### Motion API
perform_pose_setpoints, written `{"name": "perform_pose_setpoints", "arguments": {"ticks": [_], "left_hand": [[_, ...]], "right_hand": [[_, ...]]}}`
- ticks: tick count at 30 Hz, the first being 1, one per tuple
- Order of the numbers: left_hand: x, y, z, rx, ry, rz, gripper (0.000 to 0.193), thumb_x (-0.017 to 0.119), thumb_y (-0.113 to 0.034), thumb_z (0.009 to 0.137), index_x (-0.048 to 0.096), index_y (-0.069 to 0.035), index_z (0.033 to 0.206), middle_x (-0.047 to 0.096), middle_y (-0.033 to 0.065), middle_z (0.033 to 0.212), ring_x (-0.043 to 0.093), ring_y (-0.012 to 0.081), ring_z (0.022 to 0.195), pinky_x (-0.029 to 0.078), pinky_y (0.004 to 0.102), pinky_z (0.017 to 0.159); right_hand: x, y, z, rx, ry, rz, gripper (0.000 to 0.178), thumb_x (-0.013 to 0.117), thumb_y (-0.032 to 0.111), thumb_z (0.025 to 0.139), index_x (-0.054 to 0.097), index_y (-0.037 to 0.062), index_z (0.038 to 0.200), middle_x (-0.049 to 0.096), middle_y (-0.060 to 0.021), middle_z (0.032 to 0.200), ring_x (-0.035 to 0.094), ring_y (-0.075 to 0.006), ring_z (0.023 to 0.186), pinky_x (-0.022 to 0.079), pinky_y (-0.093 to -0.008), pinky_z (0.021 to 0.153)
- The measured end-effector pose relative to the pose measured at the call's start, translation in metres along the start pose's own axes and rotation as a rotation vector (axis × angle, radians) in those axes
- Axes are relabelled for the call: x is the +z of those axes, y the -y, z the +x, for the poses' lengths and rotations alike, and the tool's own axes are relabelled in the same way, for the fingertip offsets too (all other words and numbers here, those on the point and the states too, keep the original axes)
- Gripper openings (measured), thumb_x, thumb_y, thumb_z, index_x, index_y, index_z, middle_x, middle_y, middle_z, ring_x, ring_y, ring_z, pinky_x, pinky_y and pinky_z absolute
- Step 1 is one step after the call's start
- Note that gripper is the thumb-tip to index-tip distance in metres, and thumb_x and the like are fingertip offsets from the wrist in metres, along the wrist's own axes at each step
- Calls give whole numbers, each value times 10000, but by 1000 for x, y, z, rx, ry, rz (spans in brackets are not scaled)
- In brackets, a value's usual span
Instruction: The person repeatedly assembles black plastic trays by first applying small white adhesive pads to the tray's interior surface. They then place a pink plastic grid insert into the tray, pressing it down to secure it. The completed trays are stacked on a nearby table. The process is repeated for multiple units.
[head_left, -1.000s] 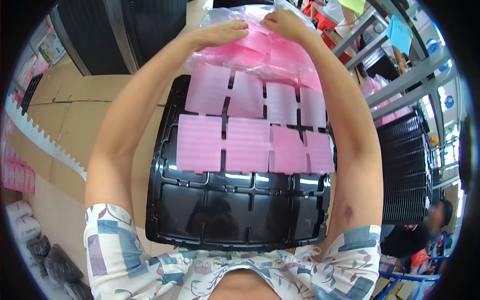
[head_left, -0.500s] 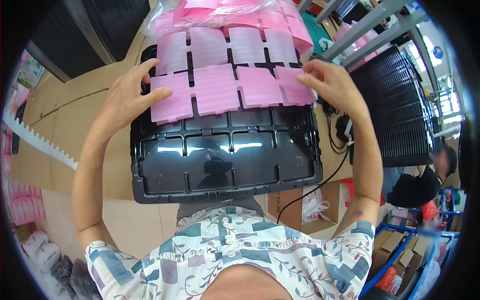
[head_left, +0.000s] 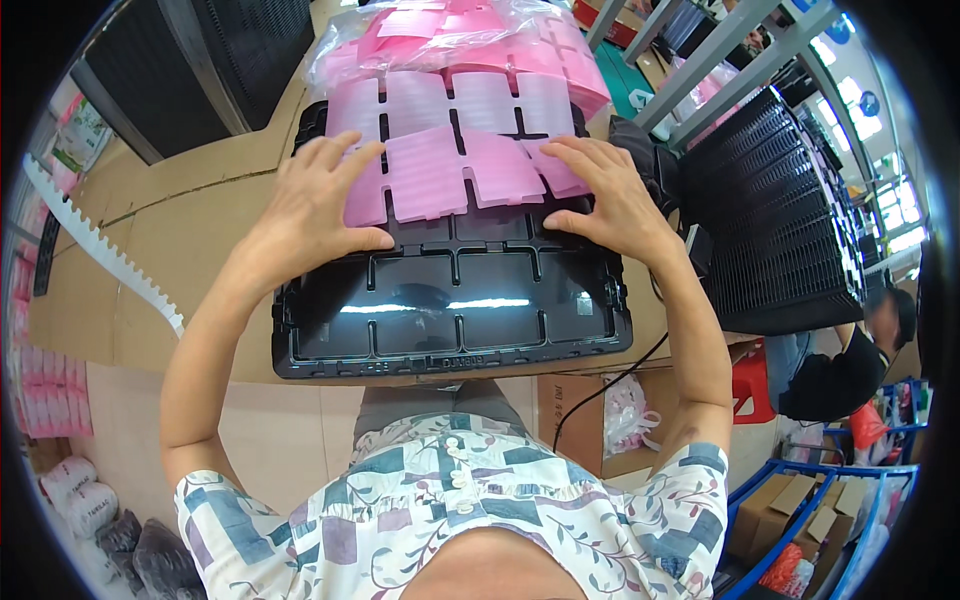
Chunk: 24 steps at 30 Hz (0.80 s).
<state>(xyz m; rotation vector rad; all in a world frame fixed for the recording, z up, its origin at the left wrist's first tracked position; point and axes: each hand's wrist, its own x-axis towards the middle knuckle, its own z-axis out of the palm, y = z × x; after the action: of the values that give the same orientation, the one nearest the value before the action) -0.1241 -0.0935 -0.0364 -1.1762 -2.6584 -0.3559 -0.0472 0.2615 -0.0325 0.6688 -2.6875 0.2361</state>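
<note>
A black plastic tray (head_left: 455, 335) with moulded compartments lies in front of me on the cardboard-covered table. Two rows of thin pink foam sheet cover its far part: a near row (head_left: 428, 178) of tabbed, slotted panels and a paler far row (head_left: 418, 100). My left hand (head_left: 318, 205) rests over the left end of the near row, fingers spread and thumb apart, pointing inward. Over the right end lies my right hand (head_left: 608, 195), its fingers bent on the foam and its thumb low beside the panels. Both hands partly hide the outer panels. Neither hand grips anything that I can see.
Beyond the tray is a pile of pink foam (head_left: 560, 60) under clear plastic wrap (head_left: 340, 65). A tall stack of black trays (head_left: 765, 215) stands at the right, near grey metal rails (head_left: 735, 65). A white toothed strip (head_left: 105, 250) lies left. A co-worker (head_left: 850, 370) is at far right.
Both hands have moved inward and nearer to me along the near foam row, with their thumbs now lower. The tray appears slightly higher in the view.
</note>
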Motion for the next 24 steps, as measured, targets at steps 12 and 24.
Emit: {"name": "perform_pose_setpoints", "arguments": {"ticks": [12,24], "left_hand": [[-7,14,16,-160,102,-392,316,753,-131,814,657,2,1084,686,135,1070,640,281,978,498,395,882],[12,13,3,443,-427,107,189,724,-76,754,561,-20,830,611,101,931,606,282,878,484,393,798]], "right_hand": [[6,6,44,-65,-1,98,406,717,374,859,700,52,1107,714,-113,1087,621,-308,1087,413,-431,1003],[18,-12,100,-56,219,185,290,740,182,809,671,10,1031,658,-102,886,606,-305,869,473,-408,796]]}}
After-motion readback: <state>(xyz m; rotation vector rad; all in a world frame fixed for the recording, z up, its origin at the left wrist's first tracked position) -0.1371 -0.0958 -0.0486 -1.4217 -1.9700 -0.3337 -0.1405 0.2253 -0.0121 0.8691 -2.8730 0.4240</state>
